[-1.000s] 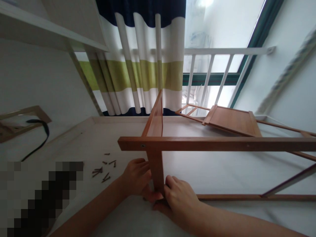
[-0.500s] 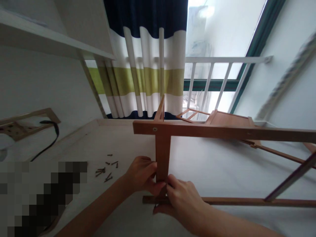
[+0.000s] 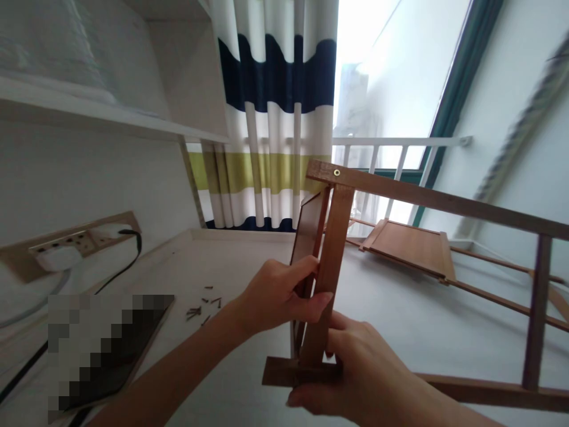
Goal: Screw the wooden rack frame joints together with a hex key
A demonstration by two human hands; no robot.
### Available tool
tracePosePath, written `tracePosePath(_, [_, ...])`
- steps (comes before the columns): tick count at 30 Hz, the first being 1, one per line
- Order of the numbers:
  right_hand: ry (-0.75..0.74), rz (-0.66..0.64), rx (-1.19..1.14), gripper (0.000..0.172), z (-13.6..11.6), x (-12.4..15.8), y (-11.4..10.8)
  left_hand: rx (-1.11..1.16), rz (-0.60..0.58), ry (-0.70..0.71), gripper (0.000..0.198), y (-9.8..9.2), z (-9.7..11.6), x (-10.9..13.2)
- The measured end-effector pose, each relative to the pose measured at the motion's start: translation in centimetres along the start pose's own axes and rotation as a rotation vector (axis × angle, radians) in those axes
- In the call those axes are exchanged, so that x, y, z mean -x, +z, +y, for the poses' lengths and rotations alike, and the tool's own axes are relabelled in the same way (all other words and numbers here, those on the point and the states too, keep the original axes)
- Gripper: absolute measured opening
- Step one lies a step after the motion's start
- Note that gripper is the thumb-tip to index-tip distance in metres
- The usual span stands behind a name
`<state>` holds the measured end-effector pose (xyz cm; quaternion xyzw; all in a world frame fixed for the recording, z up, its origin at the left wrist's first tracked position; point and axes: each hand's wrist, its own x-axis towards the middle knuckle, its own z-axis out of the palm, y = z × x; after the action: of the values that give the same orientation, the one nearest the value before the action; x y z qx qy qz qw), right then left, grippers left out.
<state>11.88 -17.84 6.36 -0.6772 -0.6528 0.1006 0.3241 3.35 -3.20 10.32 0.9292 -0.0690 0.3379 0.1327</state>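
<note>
A brown wooden frame (image 3: 444,201), made of two long rails joined by crosspieces, stands tilted in front of me. My left hand (image 3: 284,293) is closed around the upright crosspiece (image 3: 336,237) near its middle, thumb on the near face. My right hand (image 3: 355,362) grips the lower corner, where that crosspiece meets the lower rail (image 3: 480,388); its fingers partly hide the joint. A brass-coloured fastener (image 3: 336,172) shows in the top rail's end. Behind the crosspiece is a brown panel (image 3: 306,231), partly covered by my left hand.
Several loose screws (image 3: 194,311) lie on the white surface at left. Further left are a partly pixelated dark flat device (image 3: 128,350) and a power strip (image 3: 80,240) with plugs and cables. Another wooden frame with a panel (image 3: 406,246) lies at the back right, before a white railing (image 3: 400,142).
The held frame's near end has tipped up and shifted right, revealing the panel behind the crosspiece. Both hands have moved right with it. The camera view has tilted up.
</note>
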Motion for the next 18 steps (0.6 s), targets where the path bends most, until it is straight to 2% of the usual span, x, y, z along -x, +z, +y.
tracePosePath(6, [-0.019, -0.011, -0.112, 0.026, -1.0, 1.0, -1.7, -0.069, 0.073, 0.036, 0.015, -0.1, 1.4, -1.0])
tracePosePath(11, [0.004, -0.035, -0.179, 0.027, -1.6, 1.3, -2.9, -0.114, 0.263, 0.06, 0.018, -0.1, 2.1, -1.6])
tracePosePath(14, [-0.032, -0.004, -0.256, 0.024, -1.6, 1.0, -3.4, -0.052, 0.366, -0.025, 0.017, 0.0, 2.4, -2.2])
tracePosePath(18, [-0.008, -0.017, -0.328, 0.026, -1.5, 0.4, -4.1, 0.093, 0.395, -0.053, 0.012, 0.2, 1.9, -2.7])
